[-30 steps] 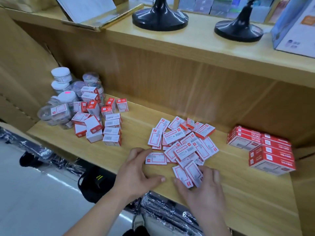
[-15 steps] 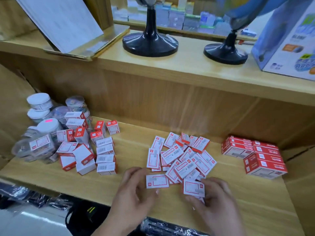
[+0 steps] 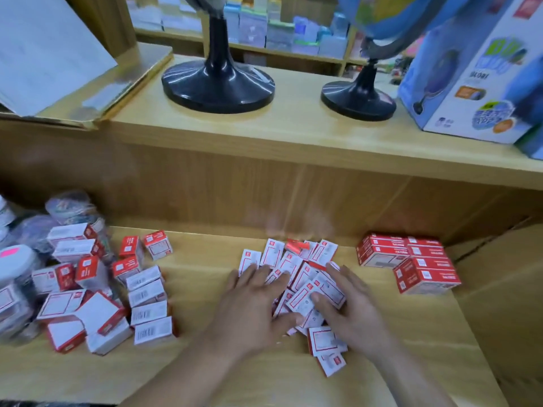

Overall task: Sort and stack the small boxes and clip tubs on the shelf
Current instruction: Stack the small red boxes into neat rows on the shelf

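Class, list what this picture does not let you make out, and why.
Head view:
Flat box pile: middle covered by the left hand and right hand.
Clip tubs: cut off by the left edge.
Label print: too small, blurred.
Globe: cut off by the top edge.

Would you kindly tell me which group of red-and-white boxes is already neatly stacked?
The right-hand group: its boxes form one squared block. The middle pile and left group lie loose.
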`<control>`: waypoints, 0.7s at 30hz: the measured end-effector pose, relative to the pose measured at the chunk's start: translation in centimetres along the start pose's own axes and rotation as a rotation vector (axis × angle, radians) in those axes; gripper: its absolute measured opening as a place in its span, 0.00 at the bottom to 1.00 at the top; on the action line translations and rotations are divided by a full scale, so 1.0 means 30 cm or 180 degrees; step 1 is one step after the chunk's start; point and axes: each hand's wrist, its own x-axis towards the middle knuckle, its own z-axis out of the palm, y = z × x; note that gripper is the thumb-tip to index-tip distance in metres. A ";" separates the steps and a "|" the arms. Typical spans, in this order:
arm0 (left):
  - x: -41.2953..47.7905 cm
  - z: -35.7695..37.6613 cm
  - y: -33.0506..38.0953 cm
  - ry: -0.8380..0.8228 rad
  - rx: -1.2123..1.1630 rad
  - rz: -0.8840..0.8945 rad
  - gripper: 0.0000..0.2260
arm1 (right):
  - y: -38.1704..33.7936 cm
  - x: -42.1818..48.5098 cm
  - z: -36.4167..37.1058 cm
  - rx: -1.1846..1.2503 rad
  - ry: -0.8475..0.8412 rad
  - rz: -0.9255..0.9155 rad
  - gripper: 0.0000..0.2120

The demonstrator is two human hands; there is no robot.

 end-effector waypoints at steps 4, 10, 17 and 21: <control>-0.015 0.024 -0.043 0.0410 -0.0316 0.0027 0.30 | 0.008 -0.017 0.013 -0.0337 -0.0008 0.0020 0.29; 0.012 -0.012 -0.024 0.0919 -0.0521 -0.0009 0.17 | 0.073 0.041 -0.037 0.0067 0.0384 0.0189 0.11; 0.102 0.019 0.099 0.0515 -0.0086 0.0246 0.21 | 0.083 0.086 -0.026 0.0071 0.0067 0.0529 0.21; 0.115 -0.012 0.041 0.0648 -0.0074 -0.0220 0.19 | 0.104 0.070 -0.035 0.0715 0.0446 0.0812 0.15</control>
